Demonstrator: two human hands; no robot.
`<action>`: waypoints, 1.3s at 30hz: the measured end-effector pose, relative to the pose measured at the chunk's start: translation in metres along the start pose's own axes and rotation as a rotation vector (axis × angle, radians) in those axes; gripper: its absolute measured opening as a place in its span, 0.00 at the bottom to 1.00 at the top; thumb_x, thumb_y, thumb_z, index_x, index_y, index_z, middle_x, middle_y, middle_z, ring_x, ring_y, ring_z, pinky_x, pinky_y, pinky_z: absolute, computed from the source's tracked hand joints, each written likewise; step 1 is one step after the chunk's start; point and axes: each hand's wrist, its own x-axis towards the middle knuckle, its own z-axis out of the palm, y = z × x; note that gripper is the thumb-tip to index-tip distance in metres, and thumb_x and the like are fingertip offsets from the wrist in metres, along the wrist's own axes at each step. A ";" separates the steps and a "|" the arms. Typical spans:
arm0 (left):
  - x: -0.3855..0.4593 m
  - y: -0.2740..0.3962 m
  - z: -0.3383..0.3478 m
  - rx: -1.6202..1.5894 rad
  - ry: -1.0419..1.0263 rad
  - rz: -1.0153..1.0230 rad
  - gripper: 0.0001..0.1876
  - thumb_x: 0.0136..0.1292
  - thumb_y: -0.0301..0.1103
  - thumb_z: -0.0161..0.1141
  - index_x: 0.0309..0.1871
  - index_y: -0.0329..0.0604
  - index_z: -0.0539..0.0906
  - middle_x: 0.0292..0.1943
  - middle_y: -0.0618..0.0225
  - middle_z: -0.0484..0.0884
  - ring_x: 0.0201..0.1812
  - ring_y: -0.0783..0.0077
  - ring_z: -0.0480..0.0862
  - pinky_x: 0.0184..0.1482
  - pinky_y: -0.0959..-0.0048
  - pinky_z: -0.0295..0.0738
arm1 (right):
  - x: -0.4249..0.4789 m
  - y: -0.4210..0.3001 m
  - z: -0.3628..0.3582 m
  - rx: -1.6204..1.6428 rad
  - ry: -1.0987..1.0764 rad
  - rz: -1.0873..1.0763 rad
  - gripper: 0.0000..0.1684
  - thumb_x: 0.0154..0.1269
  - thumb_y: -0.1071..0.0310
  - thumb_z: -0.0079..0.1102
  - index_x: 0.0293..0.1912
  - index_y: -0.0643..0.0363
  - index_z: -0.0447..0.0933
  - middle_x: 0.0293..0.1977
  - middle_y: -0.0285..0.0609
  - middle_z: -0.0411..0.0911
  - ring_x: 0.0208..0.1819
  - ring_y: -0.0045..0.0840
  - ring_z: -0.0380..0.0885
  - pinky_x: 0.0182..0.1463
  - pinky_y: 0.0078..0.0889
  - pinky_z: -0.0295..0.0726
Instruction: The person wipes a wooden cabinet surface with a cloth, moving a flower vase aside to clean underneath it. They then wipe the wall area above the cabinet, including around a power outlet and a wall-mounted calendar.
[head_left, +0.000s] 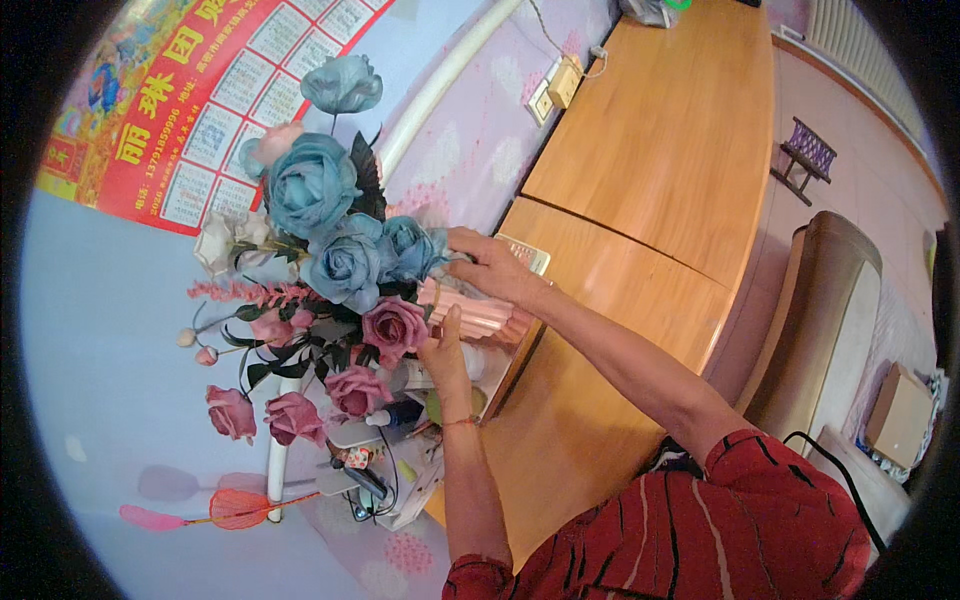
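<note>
Blue artificial roses (311, 187) and dusky pink artificial roses (394, 328) spread out from a pink ribbed vase (480, 313) on a wooden surface. My right hand (495, 268) reaches over the vase, and its fingertips touch the edge of a blue rose (412, 246); whether they pinch it is unclear. Beside the vase, my left hand (448, 360) has its thumb raised along the vase's side, while its fingers disappear behind a pink rose. White blooms (217, 244) and a pink flower spike (251, 294) stick out toward the wall.
A remote control (529, 253) lies beyond the vase on the wooden cabinet top (652, 142). Bottles and small items (394, 412) crowd the near left. A wall calendar (247, 97) hangs behind the flowers. Right of the cabinet stands a brown padded seat (817, 300).
</note>
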 end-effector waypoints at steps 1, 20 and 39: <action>0.002 -0.003 0.001 -0.015 -0.017 0.019 0.36 0.58 0.28 0.63 0.66 0.33 0.56 0.57 0.57 0.69 0.53 0.70 0.72 0.55 0.73 0.67 | -0.011 0.015 -0.006 -0.025 0.023 0.061 0.19 0.55 0.77 0.53 0.49 0.60 0.75 0.45 0.43 0.75 0.47 0.26 0.73 0.50 0.25 0.71; 0.010 -0.003 0.001 0.078 -0.095 0.080 0.31 0.59 0.29 0.62 0.62 0.32 0.60 0.57 0.58 0.70 0.54 0.70 0.71 0.56 0.73 0.66 | -0.090 0.018 -0.016 -0.300 0.244 0.479 0.22 0.45 0.76 0.58 0.45 0.60 0.76 0.50 0.50 0.72 0.53 0.44 0.70 0.57 0.41 0.68; 0.013 -0.016 -0.004 0.114 -0.113 0.175 0.33 0.60 0.30 0.62 0.64 0.32 0.58 0.58 0.57 0.69 0.54 0.69 0.70 0.58 0.73 0.63 | 0.008 0.028 -0.011 -0.016 -0.038 0.242 0.19 0.54 0.72 0.56 0.48 0.63 0.76 0.37 0.40 0.79 0.39 0.23 0.75 0.45 0.25 0.74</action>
